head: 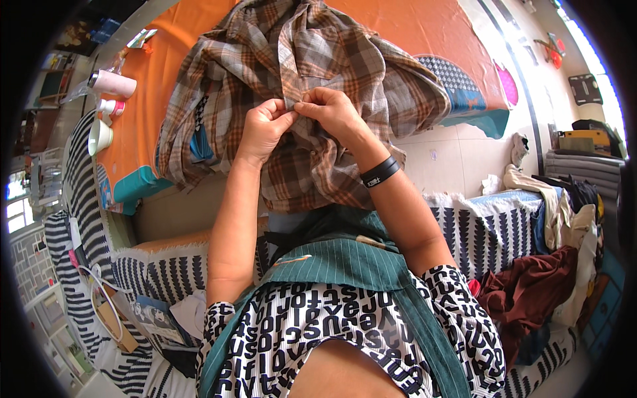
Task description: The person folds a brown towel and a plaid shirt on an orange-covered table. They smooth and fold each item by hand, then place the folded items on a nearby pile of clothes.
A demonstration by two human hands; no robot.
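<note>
A brown and grey plaid shirt with long sleeves lies spread over a table with an orange cover, its lower part hanging over the near edge toward my lap. Near the middle of its front, my left hand pinches the fabric of the button placket between thumb and forefinger. Close beside it, almost touching, my right hand pinches the same placket edge. A black wristband is on my right wrist. Whether a button is between the fingertips I cannot tell.
A pink tumbler, a small white bottle and a white bowl stand at the table's left edge. A sofa with a black-and-white patterned cover is around me. Dark red cloth and other garments are heaped on its right side.
</note>
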